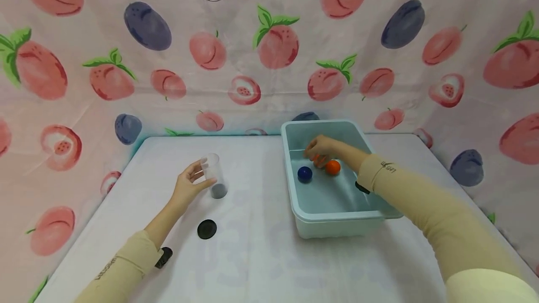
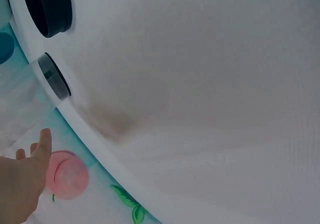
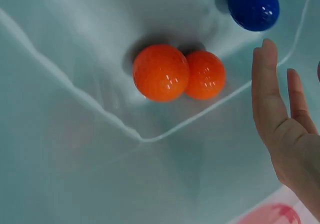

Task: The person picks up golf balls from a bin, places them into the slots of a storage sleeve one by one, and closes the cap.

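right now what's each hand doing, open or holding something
Left hand: holding the clear cup.
Right hand: open over the orange balls in the tub, holding nothing.

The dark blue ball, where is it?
In the head view, the dark blue ball sits inside the pale green plastic tub, left of the orange balls, near the right hand.

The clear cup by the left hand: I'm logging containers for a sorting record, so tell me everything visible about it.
The clear cup is a see-through, plastic-looking tumbler with a dark base, lidless, its open rim up. It leans slightly on the white table, left of the pale blue bin. The left hand grips its side, thumb in front and fingers behind. Nothing shows inside it. A black round lid lies apart, nearer the person.
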Motion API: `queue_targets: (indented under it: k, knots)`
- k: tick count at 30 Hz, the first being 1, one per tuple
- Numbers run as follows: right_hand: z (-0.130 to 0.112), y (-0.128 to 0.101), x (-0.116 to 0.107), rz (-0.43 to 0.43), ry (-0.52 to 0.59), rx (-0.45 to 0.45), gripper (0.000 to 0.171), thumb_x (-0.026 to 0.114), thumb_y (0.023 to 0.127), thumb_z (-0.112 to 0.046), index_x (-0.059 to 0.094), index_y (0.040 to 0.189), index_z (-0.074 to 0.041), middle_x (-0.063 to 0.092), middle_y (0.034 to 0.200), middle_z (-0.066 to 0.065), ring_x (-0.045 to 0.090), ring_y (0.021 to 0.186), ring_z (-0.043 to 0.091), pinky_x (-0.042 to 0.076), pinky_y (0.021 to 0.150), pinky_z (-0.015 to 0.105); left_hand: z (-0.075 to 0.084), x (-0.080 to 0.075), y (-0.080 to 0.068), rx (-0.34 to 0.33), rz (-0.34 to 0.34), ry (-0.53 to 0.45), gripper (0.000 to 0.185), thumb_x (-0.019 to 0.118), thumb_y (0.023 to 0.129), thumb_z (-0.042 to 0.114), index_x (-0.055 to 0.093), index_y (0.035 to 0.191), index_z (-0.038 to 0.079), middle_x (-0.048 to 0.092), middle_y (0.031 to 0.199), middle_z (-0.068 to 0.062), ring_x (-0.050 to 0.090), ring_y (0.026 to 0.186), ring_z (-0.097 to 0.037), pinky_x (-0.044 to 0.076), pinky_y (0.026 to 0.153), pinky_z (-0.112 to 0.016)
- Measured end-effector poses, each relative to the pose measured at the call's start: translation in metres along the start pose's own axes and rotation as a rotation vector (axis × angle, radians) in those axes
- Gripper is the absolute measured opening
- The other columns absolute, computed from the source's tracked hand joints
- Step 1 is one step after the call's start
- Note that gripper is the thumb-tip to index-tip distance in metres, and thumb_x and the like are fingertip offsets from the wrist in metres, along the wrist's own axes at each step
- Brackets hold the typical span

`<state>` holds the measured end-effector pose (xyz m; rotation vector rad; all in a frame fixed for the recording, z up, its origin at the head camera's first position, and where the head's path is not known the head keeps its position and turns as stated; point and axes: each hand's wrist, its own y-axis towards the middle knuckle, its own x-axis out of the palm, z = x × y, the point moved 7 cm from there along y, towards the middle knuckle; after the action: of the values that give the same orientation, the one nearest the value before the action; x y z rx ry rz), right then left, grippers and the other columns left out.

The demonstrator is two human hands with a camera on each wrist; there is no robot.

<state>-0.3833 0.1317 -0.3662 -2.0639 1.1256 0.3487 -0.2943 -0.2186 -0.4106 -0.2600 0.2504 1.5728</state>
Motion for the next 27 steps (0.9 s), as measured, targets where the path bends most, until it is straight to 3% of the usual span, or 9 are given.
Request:
queue_targets:
  k: [6, 8, 13, 21, 27]
  knots:
    - [0.003, -0.004, 0.009, 0.024, -0.027, 0.022, 0.035, 0.054, 0.093, -0.010, 0.055, 0.123, 0.008, 0.055, 0.114, 0.021, 0.052, 0.077, 0.017, 0.052, 0.087, 0.038, 0.000, 0.005, 0.004, -0.009, 0.007, -0.007, 0.065, 0.071, 0.083, 0.012, 0.041, 0.141, 0.009, 0.044, 0.141, -0.017, 0.043, 0.131, -0.031, 0.042, 0.086, -0.011]
    - [0.013, 0.007, 0.011, 0.035, -0.039, 0.025, 0.035, 0.056, 0.092, -0.011, 0.057, 0.123, 0.006, 0.058, 0.113, 0.019, 0.053, 0.080, 0.019, 0.052, 0.086, 0.037, 0.000, 0.005, 0.005, -0.021, 0.014, -0.015, 0.065, 0.071, 0.083, 0.012, 0.041, 0.141, 0.009, 0.044, 0.142, -0.016, 0.043, 0.132, -0.030, 0.043, 0.088, -0.013]
    - [0.016, 0.011, 0.020, 0.030, -0.039, 0.042, 0.038, 0.057, 0.091, -0.011, 0.055, 0.125, 0.006, 0.057, 0.112, 0.019, 0.054, 0.088, 0.023, 0.052, 0.091, 0.042, -0.001, 0.007, 0.005, -0.029, 0.028, -0.032, 0.063, 0.071, 0.084, 0.012, 0.042, 0.140, 0.007, 0.044, 0.142, -0.017, 0.043, 0.131, -0.031, 0.043, 0.091, -0.018]
    - [0.017, 0.015, 0.031, 0.040, 0.000, 0.077, 0.037, 0.060, 0.090, -0.009, 0.054, 0.121, 0.009, 0.057, 0.112, 0.021, 0.058, 0.097, 0.031, 0.052, 0.091, 0.045, -0.003, 0.006, 0.004, -0.023, 0.055, -0.028, 0.062, 0.071, 0.083, 0.011, 0.044, 0.139, 0.008, 0.049, 0.137, -0.019, 0.048, 0.126, -0.031, 0.043, 0.082, -0.009]
    - [0.023, 0.018, 0.034, 0.063, -0.035, 0.093, 0.035, 0.064, 0.088, -0.011, 0.055, 0.118, 0.007, 0.056, 0.119, 0.025, 0.061, 0.103, 0.036, 0.054, 0.087, 0.042, -0.002, 0.010, 0.006, -0.009, 0.046, -0.038, 0.061, 0.071, 0.083, 0.011, 0.044, 0.138, 0.007, 0.050, 0.136, -0.021, 0.049, 0.125, -0.033, 0.045, 0.085, -0.013]
